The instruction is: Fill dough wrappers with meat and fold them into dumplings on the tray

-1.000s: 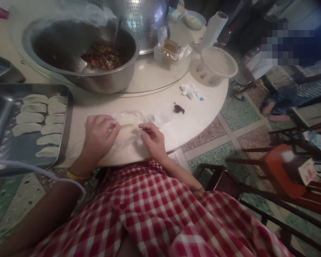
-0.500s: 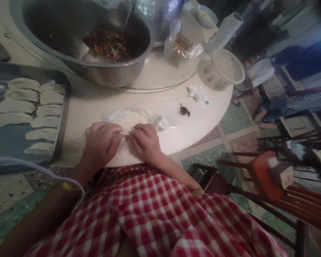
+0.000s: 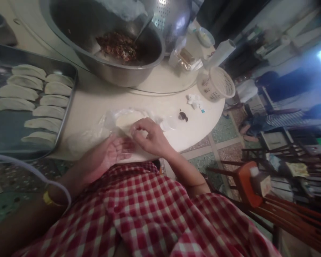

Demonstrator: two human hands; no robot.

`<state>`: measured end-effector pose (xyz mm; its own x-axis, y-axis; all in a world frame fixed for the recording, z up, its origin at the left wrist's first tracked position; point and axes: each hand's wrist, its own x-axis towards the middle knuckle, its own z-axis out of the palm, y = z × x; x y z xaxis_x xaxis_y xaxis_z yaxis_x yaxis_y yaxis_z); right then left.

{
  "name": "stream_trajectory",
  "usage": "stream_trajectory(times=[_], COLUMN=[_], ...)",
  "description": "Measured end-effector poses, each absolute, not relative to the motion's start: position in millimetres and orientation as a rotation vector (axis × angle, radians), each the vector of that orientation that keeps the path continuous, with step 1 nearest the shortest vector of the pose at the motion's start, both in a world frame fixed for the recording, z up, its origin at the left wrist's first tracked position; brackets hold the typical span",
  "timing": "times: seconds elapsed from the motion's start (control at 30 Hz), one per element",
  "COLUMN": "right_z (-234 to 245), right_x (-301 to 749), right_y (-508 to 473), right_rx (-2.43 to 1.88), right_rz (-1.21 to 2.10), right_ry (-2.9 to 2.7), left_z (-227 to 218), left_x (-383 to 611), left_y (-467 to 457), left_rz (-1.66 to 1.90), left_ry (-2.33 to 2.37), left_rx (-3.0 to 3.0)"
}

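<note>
My left hand (image 3: 117, 148) is turned palm up at the table's front edge, fingers stretched out and no object visible on the palm. Just right of it, my right hand (image 3: 151, 137) has thumb and fingertips pinched together; what lies between them is too blurred to make out. Right behind both hands is a pale, round, flat piece of dough (image 3: 127, 118), like a dumpling wrapper or a stack of them, on a clear plastic bag (image 3: 105, 121). Folded dumplings (image 3: 52, 100) lie in two columns in a metal tray (image 3: 74, 76) at the left.
A large steel bowl (image 3: 117, 76) holds dark minced filling (image 3: 117, 46) and a spoon (image 3: 144, 26). Behind it stands a colander (image 3: 173, 21). Rightward are a plastic basket (image 3: 216, 84), crumpled tissue (image 3: 194, 101) and a dark scrap (image 3: 183, 116). Chairs (image 3: 247, 184) and another person's legs (image 3: 259, 125) show beyond.
My left hand has turned from palm down to palm up and moved off the dough towards me. My right hand has lifted into a pinch. The view has shifted slightly.
</note>
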<state>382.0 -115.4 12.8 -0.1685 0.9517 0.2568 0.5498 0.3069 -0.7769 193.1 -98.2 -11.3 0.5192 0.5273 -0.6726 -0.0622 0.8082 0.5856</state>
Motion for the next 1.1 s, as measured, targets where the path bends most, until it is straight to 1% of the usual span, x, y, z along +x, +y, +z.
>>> stream_trajectory(times=[0.1, 0.2, 0.4, 0.53, 0.73, 0.9, 1.1], right_z=[3, -17, -46, -52, -47, -33, -24], right_x=[381, 382, 387, 384, 380, 381, 374], right_y=[-131, -142, -137, -129, -117, -124, -164], right_rx=[-1.265, -1.374, -1.493, -1.571, -1.615, -1.485, -1.294], right_rz=[0.436, 0.242, 0.124, 0.131, 0.149, 0.257, 0.33], right_ry=[-2.044, -2.059, -2.094, -2.078, -2.108, -2.034, -2.181], left_z=[-11, -13, -12, -9, -8, -8, -13], left_x=[199, 200, 201, 202, 201, 200, 199], left_y=[-104, -108, -103, -103, -109, -112, -111], left_rz=[0.38, 0.429, 0.404, 0.421, 0.467, 0.489, 0.534], left_ry=[0.893, 0.866, 0.922, 0.955, 0.955, 0.964, 0.907], left_rx=[0.327, 0.276, 0.377, 0.425, 0.456, 0.378, 0.337])
